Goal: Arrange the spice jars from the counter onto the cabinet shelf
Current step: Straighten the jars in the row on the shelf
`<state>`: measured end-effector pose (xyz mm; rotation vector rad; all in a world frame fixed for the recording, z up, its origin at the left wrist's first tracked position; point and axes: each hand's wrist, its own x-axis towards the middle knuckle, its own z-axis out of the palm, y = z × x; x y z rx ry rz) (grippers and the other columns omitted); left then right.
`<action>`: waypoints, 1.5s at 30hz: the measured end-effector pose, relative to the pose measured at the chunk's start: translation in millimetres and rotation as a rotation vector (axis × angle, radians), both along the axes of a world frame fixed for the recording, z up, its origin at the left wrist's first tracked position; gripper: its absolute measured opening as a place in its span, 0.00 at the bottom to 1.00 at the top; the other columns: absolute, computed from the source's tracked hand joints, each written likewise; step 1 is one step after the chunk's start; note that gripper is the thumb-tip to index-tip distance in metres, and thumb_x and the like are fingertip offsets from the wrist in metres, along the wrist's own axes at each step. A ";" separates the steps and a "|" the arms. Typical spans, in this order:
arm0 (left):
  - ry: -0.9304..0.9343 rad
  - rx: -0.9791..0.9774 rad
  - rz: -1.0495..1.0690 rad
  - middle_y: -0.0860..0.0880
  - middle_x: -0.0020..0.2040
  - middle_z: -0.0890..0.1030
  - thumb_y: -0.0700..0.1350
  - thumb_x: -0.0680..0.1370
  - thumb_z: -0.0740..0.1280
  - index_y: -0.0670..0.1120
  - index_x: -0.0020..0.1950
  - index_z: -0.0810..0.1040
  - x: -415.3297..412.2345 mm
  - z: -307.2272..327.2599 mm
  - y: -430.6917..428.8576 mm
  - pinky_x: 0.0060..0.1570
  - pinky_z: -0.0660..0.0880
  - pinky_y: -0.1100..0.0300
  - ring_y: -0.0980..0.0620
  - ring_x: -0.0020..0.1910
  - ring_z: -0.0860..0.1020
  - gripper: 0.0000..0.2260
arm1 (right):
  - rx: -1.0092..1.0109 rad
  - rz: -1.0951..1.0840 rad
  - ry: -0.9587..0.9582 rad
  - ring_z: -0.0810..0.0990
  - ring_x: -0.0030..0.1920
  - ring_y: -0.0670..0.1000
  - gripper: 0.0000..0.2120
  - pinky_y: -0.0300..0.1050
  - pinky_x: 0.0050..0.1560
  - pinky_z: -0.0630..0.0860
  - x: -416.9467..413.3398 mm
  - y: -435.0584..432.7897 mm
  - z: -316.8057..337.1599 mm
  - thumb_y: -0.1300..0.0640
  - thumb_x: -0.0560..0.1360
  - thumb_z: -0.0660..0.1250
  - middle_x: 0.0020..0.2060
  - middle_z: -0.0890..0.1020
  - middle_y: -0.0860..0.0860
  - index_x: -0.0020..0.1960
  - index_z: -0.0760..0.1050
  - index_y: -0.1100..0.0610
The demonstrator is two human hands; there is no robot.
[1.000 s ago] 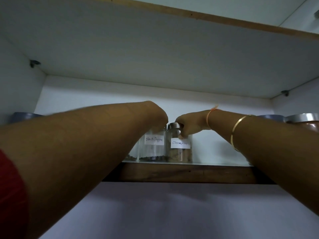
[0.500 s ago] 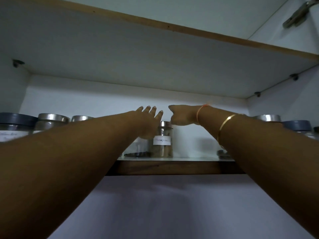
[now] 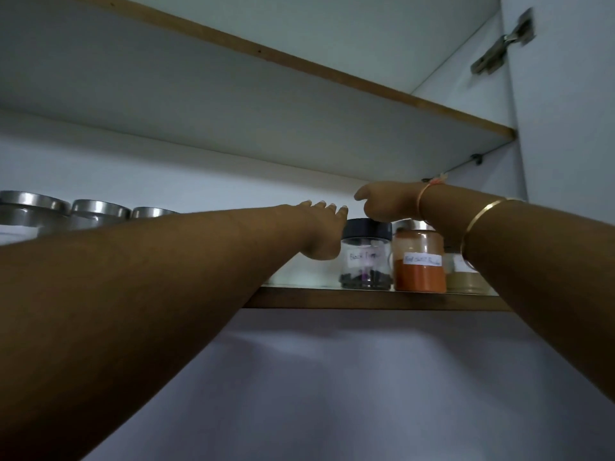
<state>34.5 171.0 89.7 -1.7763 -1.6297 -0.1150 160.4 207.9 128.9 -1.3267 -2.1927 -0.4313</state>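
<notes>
Jars stand upright on the cabinet shelf [image 3: 366,299]. My right hand [image 3: 386,204], loosely curled and empty, hovers just above the black-lidded pepper jar [image 3: 366,257]; my left hand [image 3: 321,232], fingers spread and empty, sits just left of it.

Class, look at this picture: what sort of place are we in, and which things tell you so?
Most likely a kitchen wall cabinet. Labelled spice jars, such as the black-lidded jar and the red powder jar, stand on a shelf, and a door hinge shows at upper right.
</notes>
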 end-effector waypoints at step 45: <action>-0.048 -0.034 0.192 0.45 0.57 0.80 0.46 0.77 0.66 0.43 0.62 0.75 -26.6 35.5 87.5 0.53 0.72 0.58 0.47 0.55 0.78 0.16 | -0.086 0.256 -0.006 0.77 0.55 0.59 0.19 0.52 0.54 0.80 -25.5 110.0 -3.9 0.63 0.75 0.65 0.57 0.75 0.59 0.64 0.64 0.60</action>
